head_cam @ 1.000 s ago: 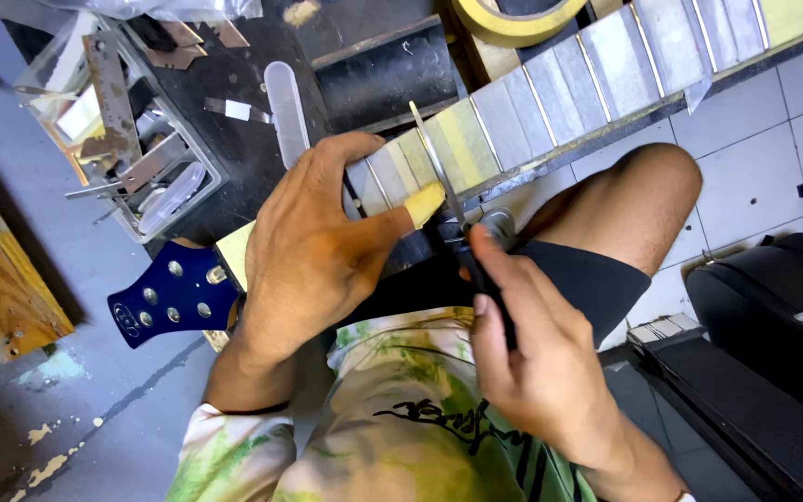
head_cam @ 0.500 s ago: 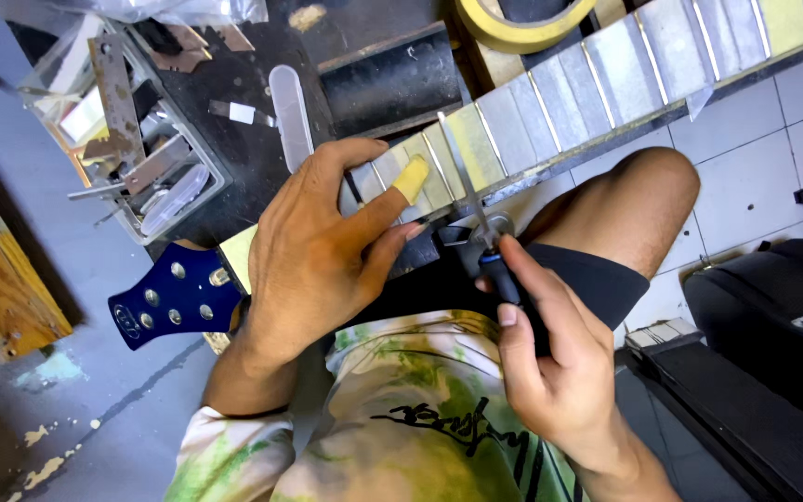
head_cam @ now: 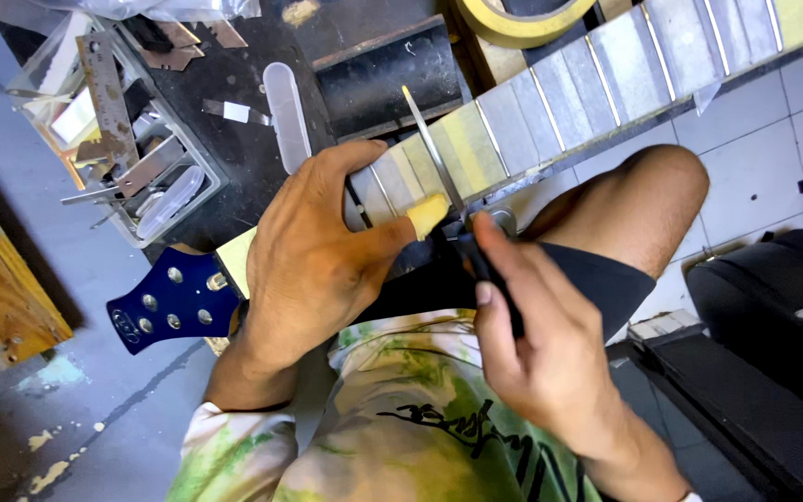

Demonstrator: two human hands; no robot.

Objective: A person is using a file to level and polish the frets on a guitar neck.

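Taped in silver, the long guitar neck (head_cam: 550, 121) stays gripped by the left hand (head_cam: 313, 265); the thin metal file (head_cam: 431, 149), pinched in the right hand (head_cam: 536, 349), has been shifted 1 fret along.

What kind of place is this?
Probably a guitar repair workshop: a guitar neck with taped frets lies across the person's lap, a blue headstock shows, and a tray of metal tools sits nearby.
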